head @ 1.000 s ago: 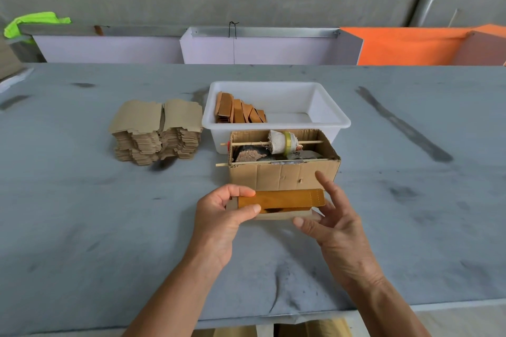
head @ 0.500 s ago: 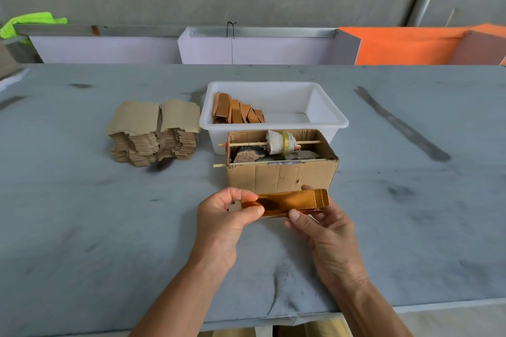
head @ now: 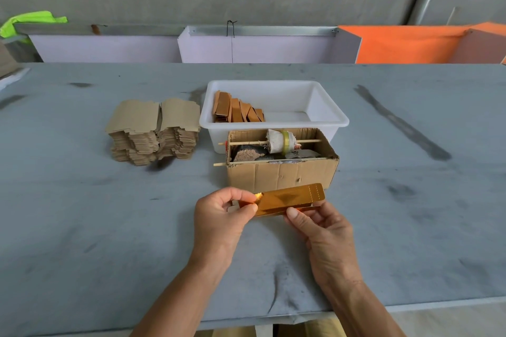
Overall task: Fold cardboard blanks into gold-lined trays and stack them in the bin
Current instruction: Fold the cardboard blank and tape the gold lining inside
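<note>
The gold-lined blank (head: 290,199) is held just above the bench (head: 82,227), in front of the cardboard box (head: 282,175). The left hand (head: 221,216) pinches its left end between thumb and curled fingers (head: 241,195); the right hand (head: 320,224) pinches its lower edge near the middle. The white bin (head: 273,117) lies behind the box, the blank stack (head: 154,131) to the left, with bare bench either side.

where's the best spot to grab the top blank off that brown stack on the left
Probably by a long outer edge of the top blank, coming from the near side. The stack of blanks stands apart from the white bin with open table in front, and the top sheet's flaps overhang the jagged edges below, so a thumb-and-finger grip should lift only that sheet.
</note>
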`<state>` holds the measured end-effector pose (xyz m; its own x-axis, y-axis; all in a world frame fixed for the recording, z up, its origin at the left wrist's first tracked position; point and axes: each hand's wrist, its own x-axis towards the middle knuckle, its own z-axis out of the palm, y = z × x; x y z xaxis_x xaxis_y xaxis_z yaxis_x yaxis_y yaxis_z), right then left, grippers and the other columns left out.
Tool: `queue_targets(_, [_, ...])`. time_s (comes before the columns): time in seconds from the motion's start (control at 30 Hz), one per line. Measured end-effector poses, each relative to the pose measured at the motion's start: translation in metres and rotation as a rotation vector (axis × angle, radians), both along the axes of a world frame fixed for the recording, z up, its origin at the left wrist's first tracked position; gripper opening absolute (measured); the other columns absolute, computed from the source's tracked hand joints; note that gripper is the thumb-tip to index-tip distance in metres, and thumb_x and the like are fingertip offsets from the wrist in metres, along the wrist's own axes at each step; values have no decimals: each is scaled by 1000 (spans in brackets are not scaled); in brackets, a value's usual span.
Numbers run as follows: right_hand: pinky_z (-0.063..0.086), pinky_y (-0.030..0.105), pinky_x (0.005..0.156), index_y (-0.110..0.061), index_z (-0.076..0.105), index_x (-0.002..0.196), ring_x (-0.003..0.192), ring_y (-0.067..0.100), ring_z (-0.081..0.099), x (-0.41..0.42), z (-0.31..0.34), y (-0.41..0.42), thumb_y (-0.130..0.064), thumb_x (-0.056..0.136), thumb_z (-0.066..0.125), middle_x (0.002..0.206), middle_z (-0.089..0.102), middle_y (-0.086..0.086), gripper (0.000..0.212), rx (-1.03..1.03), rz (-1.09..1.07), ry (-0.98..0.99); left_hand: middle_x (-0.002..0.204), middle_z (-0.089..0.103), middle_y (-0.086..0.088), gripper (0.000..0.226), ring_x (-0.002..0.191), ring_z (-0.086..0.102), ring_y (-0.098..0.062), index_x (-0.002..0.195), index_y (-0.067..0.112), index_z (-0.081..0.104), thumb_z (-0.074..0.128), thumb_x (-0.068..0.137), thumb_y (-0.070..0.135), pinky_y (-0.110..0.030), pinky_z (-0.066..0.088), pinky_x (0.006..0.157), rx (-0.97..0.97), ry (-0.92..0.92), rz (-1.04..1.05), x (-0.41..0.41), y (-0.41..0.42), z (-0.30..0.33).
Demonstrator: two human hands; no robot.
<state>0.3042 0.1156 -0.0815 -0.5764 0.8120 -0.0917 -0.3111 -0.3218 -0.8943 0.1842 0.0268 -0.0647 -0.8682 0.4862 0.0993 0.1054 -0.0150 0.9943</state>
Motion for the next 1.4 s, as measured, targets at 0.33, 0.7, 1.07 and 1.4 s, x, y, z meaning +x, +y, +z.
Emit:
queue_targets(0.33, [54, 19, 56, -8, 70, 77, 58, 15, 63, -7, 3, 3, -6, 63, 74, 67, 62, 8, 15, -133, -76, 59, 83, 73, 3, 40, 78, 65, -7, 99, 22, 68, 71, 72, -7, -21, 54, 69, 130, -168, -161, 4, -6, 4])
queue_targets(0.7, [53, 18, 56, -1, 67, 81, 57, 13, 62, -9, 8, 0, -7, 60, 74, 74, 60, 11, 23, -192, -84, 39, 63, 69, -5, 24, 56, 66, -18, 84, 7, 63, 72, 70, -10, -25, 53, 52, 187, -301, -84, 20, 7, -2])
queue_targets(1.07, [53, 21, 52, -2, 63, 78, 52, 13, 60, -11, 11, -7, -5, 54, 76, 60, 59, 6, 27, -187, -93, -2, 52, 65, -3, 15, 45, 61, -16, 74, 5, 64, 71, 72, -8, -23, 50, 44, 181, -352, 31, 22, 12, -2])
queue_targets(1.4, [53, 22, 49, 0, 66, 75, 54, 22, 63, -17, 17, -8, 9, 67, 72, 67, 69, 15, 14, -277, -65, -69, 52, 62, -5, 15, 46, 58, -13, 66, 2, 59, 70, 72, -6, -21, 50, 47, 240, -614, -42, 25, 19, -7])
